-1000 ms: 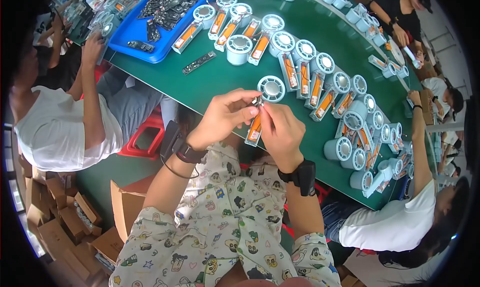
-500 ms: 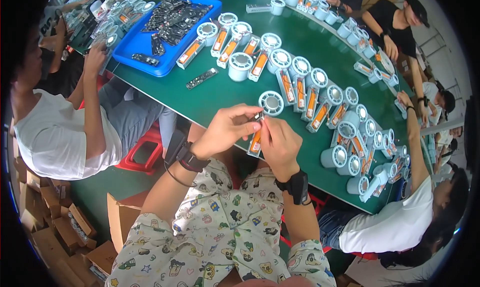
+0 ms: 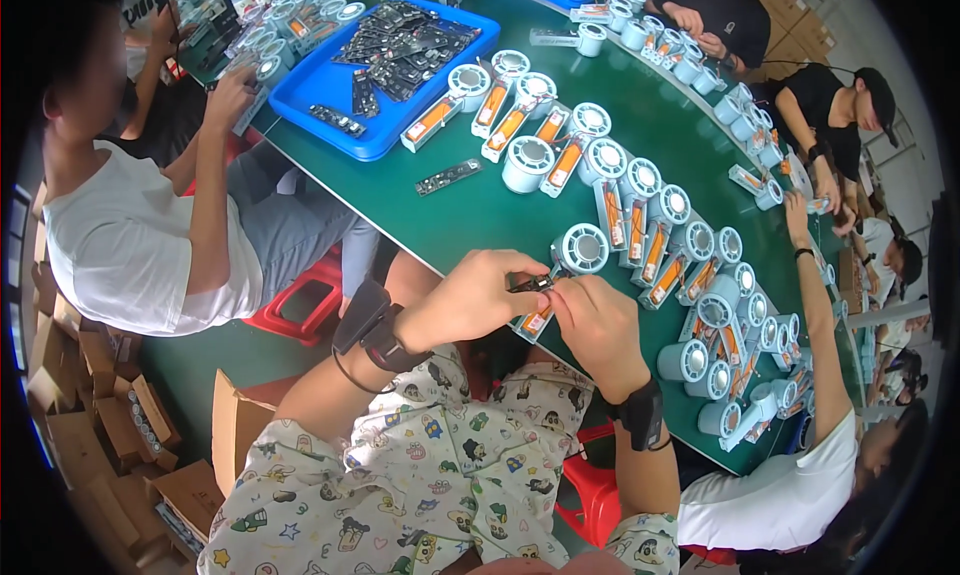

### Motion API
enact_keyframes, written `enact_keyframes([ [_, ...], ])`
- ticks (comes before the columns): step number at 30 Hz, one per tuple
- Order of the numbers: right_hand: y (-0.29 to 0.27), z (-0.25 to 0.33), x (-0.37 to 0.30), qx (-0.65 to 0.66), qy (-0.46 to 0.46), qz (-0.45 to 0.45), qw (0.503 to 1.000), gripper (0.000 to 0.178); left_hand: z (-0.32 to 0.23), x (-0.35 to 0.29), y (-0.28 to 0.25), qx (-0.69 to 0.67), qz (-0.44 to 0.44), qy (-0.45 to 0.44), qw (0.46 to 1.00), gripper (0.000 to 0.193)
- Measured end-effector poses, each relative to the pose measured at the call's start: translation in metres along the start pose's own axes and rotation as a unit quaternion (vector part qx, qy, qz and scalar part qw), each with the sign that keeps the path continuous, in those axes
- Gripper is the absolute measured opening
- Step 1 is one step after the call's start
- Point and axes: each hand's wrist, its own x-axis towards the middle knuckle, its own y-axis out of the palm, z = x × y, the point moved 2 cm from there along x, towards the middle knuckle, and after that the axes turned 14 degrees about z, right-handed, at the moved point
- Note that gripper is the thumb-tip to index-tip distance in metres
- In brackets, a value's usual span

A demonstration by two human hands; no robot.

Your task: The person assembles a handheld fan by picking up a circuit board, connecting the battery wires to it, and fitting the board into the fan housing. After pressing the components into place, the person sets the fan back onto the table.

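My left hand (image 3: 468,297) is closed in a pinch on a small black circuit board (image 3: 532,285) at the table's near edge. My right hand (image 3: 602,330) is closed too, its fingertips pressed together at the board's right end; what lies between them is hidden. Just beyond my fingers is a light-blue round fan head (image 3: 586,248) with a slatted rim and silver centre. Its housing, holding an orange battery (image 3: 535,322), shows partly beneath my hands. A loose circuit board (image 3: 448,177) lies flat on the green table (image 3: 440,220) farther off.
A blue tray (image 3: 300,125) heaped with circuit boards stands at the far left. Rows of fan units (image 3: 605,160) with orange batteries curve along the table to the right. People sit close on both sides, one reaching an arm (image 3: 822,325) over the table. A red stool (image 3: 300,300) stands at left.
The whole view has shifted, so the table and things on it appear farther right and lower. My hands stay together at the circuit board, which now shows more clearly between them.
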Motion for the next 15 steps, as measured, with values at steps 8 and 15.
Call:
enact_keyframes([
  [8,0.009,0.009,0.010,0.001,0.069,-0.024,0.997,0.010,0.010,0.007,-0.005,0.233,-0.119,0.149,0.954,0.043],
  [15,0.019,-0.005,0.004,0.053,0.040,-0.092,0.993,0.010,0.004,0.011,-0.012,-0.209,0.054,-0.031,0.976,0.042],
])
